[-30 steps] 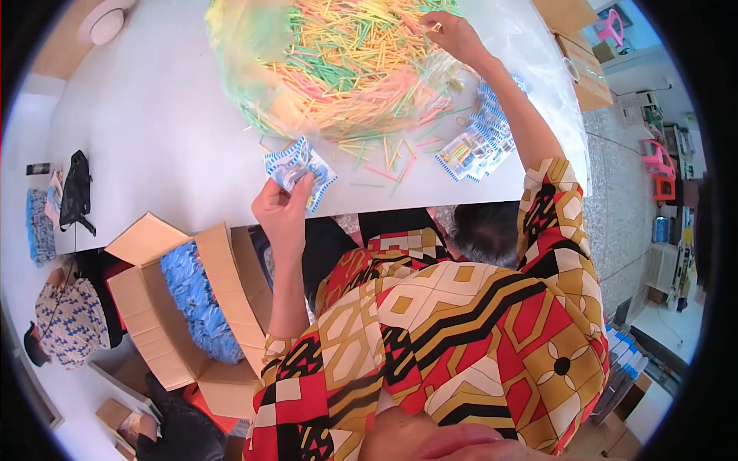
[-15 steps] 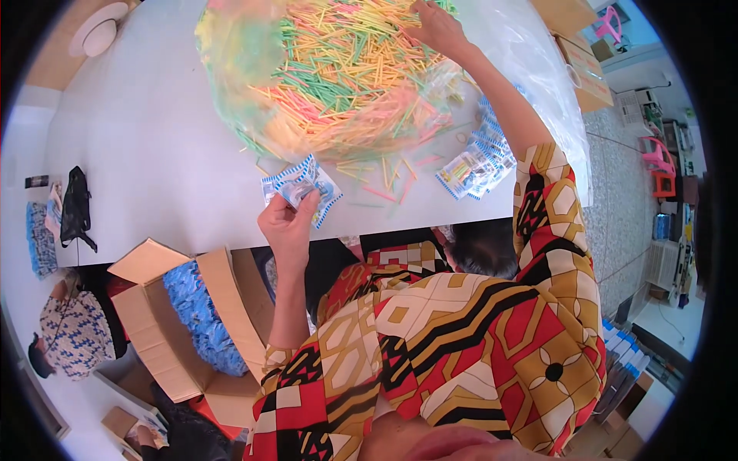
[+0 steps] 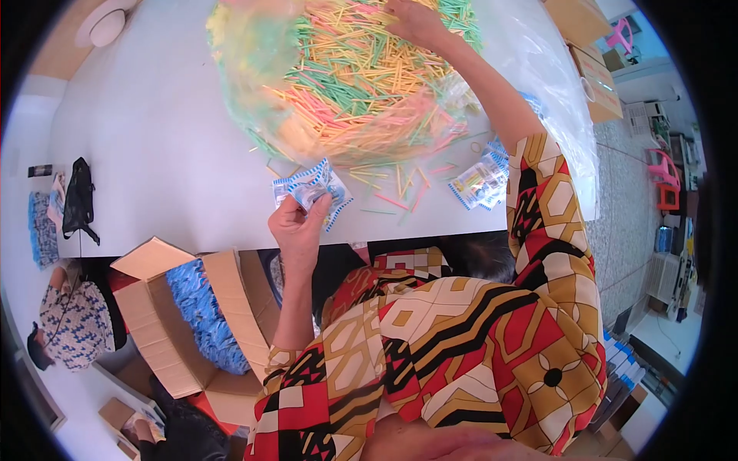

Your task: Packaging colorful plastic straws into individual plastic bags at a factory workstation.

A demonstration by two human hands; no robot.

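Observation:
My left hand pinches blue-and-white plastic packets between thumb and fingers, just above the near edge of the white table. At the far side lies a big heap of thin pastel sticks in yellow, pink and green, on a clear plastic bag spread around it. My right hand reaches over the top of the heap, its fingers bent down onto the sticks. Whatever its fingertips close on is hidden. More blue-and-white packets lie under my right forearm.
Loose sticks are scattered before the heap. Below the table edge on the left stands an open cardboard box filled with blue packets. A black bag lies at the table's left end. Another person sits at the lower left.
My right hand has shifted a little left across the heap, its fingers still down among the sticks. The left hand keeps hold of the packets. The whole view has shifted slightly.

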